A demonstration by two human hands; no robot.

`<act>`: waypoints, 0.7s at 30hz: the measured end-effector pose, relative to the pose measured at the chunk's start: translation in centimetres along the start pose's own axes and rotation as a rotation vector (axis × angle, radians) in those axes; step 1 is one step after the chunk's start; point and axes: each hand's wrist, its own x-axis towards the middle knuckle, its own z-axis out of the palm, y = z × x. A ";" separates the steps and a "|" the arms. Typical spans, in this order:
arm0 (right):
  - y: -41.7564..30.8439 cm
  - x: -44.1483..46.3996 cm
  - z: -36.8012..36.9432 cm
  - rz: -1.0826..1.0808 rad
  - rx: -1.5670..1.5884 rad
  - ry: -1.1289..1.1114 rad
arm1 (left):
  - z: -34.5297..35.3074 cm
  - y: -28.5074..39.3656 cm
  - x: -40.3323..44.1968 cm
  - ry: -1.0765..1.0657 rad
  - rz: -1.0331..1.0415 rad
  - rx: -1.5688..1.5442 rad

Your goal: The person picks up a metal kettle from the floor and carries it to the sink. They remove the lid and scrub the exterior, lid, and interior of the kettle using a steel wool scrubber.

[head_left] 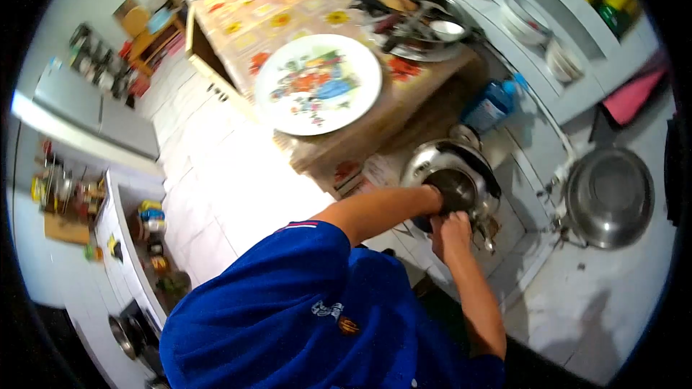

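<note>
A round shiny metal vessel [420, 167] with a dark curved handle [479, 161], kettle-like in shape, stands low beside the table. My left forearm reaches over it. My left hand [445, 193] is at the vessel's dark round opening, its fingers lost in shadow, so whether it holds anything is unclear. My right hand [452, 235] is closed at the vessel's near edge, just below the left wrist. What its fingers grip is hidden. Small metal parts [489, 238] show right of that hand.
The table [249, 18] has a flowered cover and bears a large decorated plate [317, 85] and a basin of utensils [422, 50]. A blue bottle [492, 104] stands behind the vessel. A metal basin [609, 198] hangs on the right wall. Bowls [525, 18] sit on a shelf.
</note>
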 end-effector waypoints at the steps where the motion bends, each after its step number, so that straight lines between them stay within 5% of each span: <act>1: -0.9 0.1 -1.6 -0.010 -0.026 -0.109 | 0.1 0.4 -0.4 0.025 0.012 -0.001; 11: -5.3 -1.8 -5.2 -0.426 0.137 -0.159 | 5.1 2.1 -10.3 0.255 -0.166 -0.084; 21: -21.0 2.9 -3.0 -0.929 0.212 -0.258 | 10.2 -2.8 -28.4 0.510 -0.509 -0.173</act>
